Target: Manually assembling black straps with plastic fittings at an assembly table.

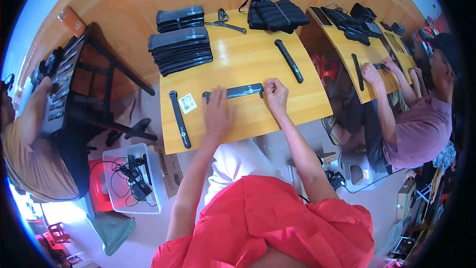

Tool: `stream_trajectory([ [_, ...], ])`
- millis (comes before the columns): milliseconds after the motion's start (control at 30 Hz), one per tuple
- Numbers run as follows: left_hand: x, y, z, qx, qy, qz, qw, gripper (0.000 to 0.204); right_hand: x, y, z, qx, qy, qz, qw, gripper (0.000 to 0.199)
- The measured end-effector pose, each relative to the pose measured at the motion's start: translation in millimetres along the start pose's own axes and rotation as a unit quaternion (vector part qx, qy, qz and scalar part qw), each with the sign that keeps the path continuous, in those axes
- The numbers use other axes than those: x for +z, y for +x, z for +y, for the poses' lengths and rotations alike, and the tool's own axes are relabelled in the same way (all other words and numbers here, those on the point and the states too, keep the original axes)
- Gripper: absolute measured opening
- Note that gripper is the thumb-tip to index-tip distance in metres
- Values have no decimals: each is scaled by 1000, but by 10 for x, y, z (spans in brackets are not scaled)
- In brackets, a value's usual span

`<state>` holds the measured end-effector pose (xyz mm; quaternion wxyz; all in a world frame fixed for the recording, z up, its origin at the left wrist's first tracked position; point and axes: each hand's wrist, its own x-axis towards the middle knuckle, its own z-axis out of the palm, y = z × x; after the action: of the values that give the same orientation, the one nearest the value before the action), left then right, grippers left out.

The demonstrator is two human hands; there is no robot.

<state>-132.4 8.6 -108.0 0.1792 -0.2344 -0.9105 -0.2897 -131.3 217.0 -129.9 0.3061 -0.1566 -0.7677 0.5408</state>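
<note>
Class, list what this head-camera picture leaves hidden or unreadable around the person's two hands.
- Left hand: palm flat on the black strap, hiding its left end.
- Right hand: fingertips curl over the strap's right end; the grip is unclear.
- White tag: print too small.
- Table: near edge hides the lap.

Long black straps lying single on near desk [307, 104]: three – one under hands [233, 91], one at left edge [179, 119], one at right [289, 60].
Stacks of flat black pieces: two [181, 50], [180, 18].
Heap of ribbed black bands: one [276, 15].
White label card: one [187, 103].
Scissors-like tool: one [225, 22].
Clear plastic bin on floor: one [116, 196].
Person's own hands: two [217, 114], [276, 94].
Other people: two.
</note>
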Motion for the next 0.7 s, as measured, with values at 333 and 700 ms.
stream_trajectory([
  [333,162,-40,118,41,82,-143,986,73,0,-2,38,2,6,-6,1000,6],
  [700,140,-38,120,32,101,-153,982,71,-38,-239,-555,-276,-256,-183,908,37],
])
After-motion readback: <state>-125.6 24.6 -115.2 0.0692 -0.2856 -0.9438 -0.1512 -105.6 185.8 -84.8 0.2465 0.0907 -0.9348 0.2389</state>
